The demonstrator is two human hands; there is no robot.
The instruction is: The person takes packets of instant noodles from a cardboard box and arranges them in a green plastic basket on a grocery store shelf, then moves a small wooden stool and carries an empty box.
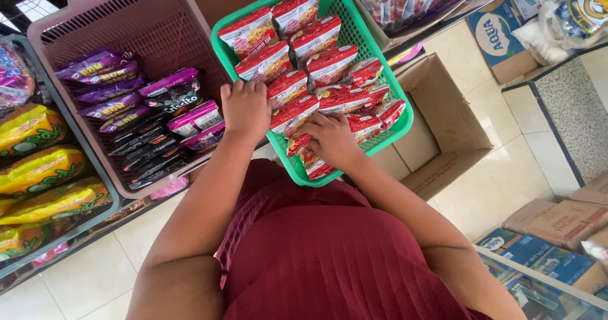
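The basket (pixel 386 79) under both hands is bright green mesh, filled with red snack packets (pixel 316 38) that carry white and yellow patches. Beside it, the second basket (pixel 126 22) is dusty pink, holding purple packets (pixel 101 67) with yellow lettering and black packets (pixel 149 149) lower down. The bags (pixel 38 168) on the far shelf are yellow with green (one shows some orange). The dress (pixel 329 257) is dark red, finely ribbed. The floor tiles (pixel 500 168) are cream, and the boxes (pixel 437 124) plain brown.
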